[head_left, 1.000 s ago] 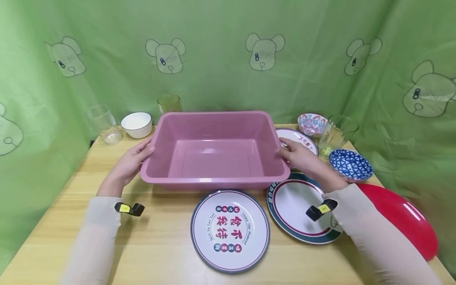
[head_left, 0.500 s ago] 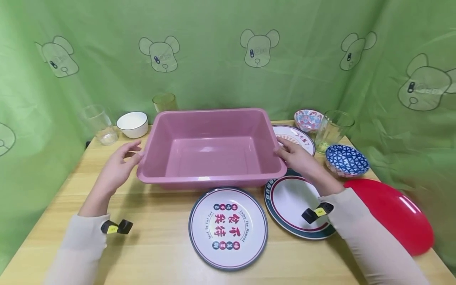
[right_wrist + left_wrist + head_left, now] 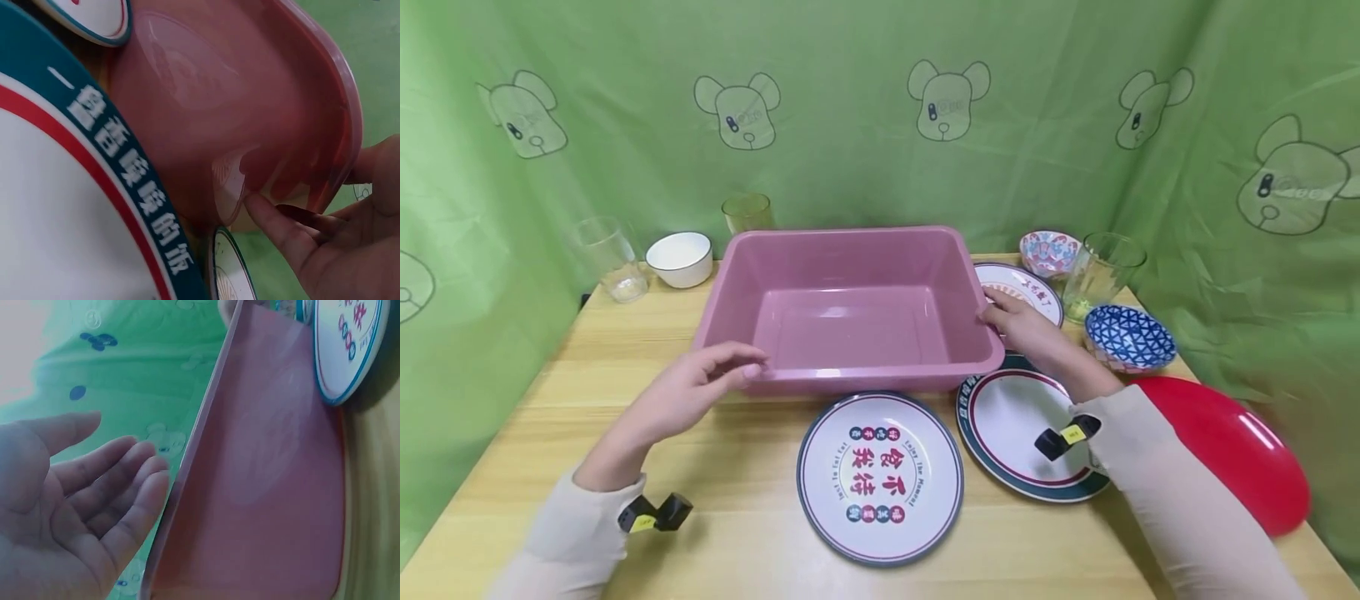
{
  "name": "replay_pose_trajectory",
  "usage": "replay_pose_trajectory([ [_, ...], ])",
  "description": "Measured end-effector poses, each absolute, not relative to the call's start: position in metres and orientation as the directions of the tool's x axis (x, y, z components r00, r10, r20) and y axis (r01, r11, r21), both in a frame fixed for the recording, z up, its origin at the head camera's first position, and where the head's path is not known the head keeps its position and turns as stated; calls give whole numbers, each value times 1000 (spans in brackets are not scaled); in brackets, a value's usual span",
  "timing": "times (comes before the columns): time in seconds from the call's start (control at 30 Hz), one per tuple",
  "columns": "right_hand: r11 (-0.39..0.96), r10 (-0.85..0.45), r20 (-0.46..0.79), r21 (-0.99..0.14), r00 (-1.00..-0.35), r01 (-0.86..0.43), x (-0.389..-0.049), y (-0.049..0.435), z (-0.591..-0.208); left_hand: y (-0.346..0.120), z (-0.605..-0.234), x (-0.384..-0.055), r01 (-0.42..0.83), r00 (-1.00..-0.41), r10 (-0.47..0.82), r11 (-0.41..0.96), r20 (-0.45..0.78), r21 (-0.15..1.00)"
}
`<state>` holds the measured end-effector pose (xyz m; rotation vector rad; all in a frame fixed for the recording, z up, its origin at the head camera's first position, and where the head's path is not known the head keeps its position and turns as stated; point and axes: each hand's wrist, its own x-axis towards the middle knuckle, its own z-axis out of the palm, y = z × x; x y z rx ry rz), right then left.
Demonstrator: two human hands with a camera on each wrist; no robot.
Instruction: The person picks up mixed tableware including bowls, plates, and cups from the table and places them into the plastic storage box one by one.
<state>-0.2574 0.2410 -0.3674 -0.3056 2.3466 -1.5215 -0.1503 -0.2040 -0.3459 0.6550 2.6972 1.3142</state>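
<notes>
A pink rectangular plastic basin stands on the table in the head view. Over its front left corner my left hand hovers with fingers loosely bent and nothing held. In the left wrist view that hand is beside the basin's rim; whether it touches is unclear. On the opposite side, my right hand grips the basin's right rim. From the right wrist view, the right hand's fingers reach under the rim on the outside. A white plate with red characters lies in front of the basin.
A green-rimmed plate, a red plate, a blue patterned bowl, a drinking glass, a floral bowl and a small plate crowd the right. A white bowl and clear glass stand back left.
My left hand has let go of the basin's left rim, drawn back, then moved right and toward me to the front left corner. The right hand has stayed on the rim.
</notes>
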Motion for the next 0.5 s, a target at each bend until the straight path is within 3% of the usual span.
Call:
replay_pose_trajectory([
  [0.2,502,-304,-132,-864,-943,-41,-279,235,-366,-197,-352,-147,380,-867,489,528,94,759],
  [0.5,461,-246,-176,-886,-953,44,-301,229,-372,-184,-374,-146,413,-755,656,487,-10,770],
])
